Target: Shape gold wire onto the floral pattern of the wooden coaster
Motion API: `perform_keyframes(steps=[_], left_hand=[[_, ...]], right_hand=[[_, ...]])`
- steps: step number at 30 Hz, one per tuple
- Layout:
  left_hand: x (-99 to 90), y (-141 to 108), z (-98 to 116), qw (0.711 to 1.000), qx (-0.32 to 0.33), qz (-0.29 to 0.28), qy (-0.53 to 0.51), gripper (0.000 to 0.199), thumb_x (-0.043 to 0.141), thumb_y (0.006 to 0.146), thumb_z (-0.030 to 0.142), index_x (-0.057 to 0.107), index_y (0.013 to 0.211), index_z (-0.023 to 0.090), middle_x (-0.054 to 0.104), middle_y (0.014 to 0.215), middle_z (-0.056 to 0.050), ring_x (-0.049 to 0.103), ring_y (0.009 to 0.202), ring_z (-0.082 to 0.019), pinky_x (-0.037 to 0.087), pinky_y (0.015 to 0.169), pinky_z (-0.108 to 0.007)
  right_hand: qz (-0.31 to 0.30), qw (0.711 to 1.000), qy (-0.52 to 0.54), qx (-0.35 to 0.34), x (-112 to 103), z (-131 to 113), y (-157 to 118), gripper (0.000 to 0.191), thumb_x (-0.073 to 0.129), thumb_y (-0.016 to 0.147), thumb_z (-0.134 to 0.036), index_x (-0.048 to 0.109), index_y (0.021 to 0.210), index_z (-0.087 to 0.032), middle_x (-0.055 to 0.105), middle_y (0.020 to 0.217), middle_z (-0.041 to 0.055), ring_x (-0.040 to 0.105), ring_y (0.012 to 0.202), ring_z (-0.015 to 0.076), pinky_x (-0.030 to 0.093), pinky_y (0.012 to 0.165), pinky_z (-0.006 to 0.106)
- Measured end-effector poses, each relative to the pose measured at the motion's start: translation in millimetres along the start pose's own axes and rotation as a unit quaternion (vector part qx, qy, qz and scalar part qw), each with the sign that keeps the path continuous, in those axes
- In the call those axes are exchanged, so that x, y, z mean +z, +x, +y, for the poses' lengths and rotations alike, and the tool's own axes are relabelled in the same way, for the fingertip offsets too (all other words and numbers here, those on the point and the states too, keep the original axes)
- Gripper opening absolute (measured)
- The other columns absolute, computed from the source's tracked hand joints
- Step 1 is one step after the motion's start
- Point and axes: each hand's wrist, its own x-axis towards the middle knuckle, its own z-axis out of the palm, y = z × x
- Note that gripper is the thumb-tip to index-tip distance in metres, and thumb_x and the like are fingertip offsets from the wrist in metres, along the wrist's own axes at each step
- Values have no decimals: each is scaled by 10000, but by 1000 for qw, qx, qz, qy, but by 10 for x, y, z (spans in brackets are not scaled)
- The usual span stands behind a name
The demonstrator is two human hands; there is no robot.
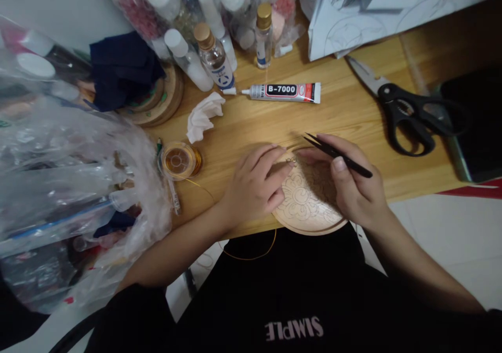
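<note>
A round wooden board (pixel 314 214) with a flower pattern drawn in thin lines lies at the table's front edge, jutting over my lap. My left hand (pixel 261 180) rests on its left side with curled fingers. Between those fingertips sits a small curl of gold wire (pixel 291 161) at the upper left of the pattern. In my right hand (pixel 358 185) is a pair of black tweezers (pixel 339 157), tips pointing up and left and slightly apart above the board's far edge. Gold wire runs from a spool (pixel 180 160) past my left forearm and loops below the table edge.
A B-7000 glue tube (pixel 288 92) lies beyond the board, with a crumpled tissue (pixel 204 116) to its left. Small bottles (pixel 215 60) stand behind. Black-handled scissors (pixel 403 107) and a dark device (pixel 474 128) are at right. Plastic bags (pixel 78 185) crowd the left.
</note>
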Motion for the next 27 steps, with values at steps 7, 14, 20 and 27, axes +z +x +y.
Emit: perform_keyframes(steps=[7, 14, 20, 27], left_hand=[[-9, -2, -9, 1000, -7, -6, -1, 342, 570, 794, 100, 649, 1124, 140, 598, 1265, -153, 514, 1219, -308, 492, 970, -504], [-15, 12, -5, 1000, 1, 3, 4, 337, 573, 775, 91, 653, 1102, 113, 613, 1219, -168, 538, 1184, -314, 506, 954, -499], [-9, 4, -9, 1000, 2, 6, 4, 348, 573, 774, 90, 640, 1115, 115, 606, 1226, -168, 532, 1189, -313, 509, 951, -495], [-27, 16, -12, 1000, -4, -14, -5, 331, 566, 797, 105, 634, 1121, 127, 597, 1235, -161, 520, 1206, -302, 495, 984, -495]], right_hand=[[0, 1000, -6, 2, 1, -3, -3, 395, 424, 1004, -287, 484, 1394, -308, 691, 1211, 29, 667, 1129, 198, 584, 974, 392], [18, 999, 31, -4, -1, 17, -14, 372, 452, 992, -254, 535, 1347, -326, 667, 1254, 21, 667, 1123, 197, 586, 978, 403], [55, 998, 25, -9, -70, -78, 41, 273, 632, 884, -169, 685, 1135, -262, 725, 1080, 30, 705, 970, 184, 603, 898, 378], [-33, 993, -66, -91, -138, -100, 99, 303, 651, 849, -116, 698, 1115, -252, 726, 1085, 33, 693, 1028, 192, 584, 909, 373]])
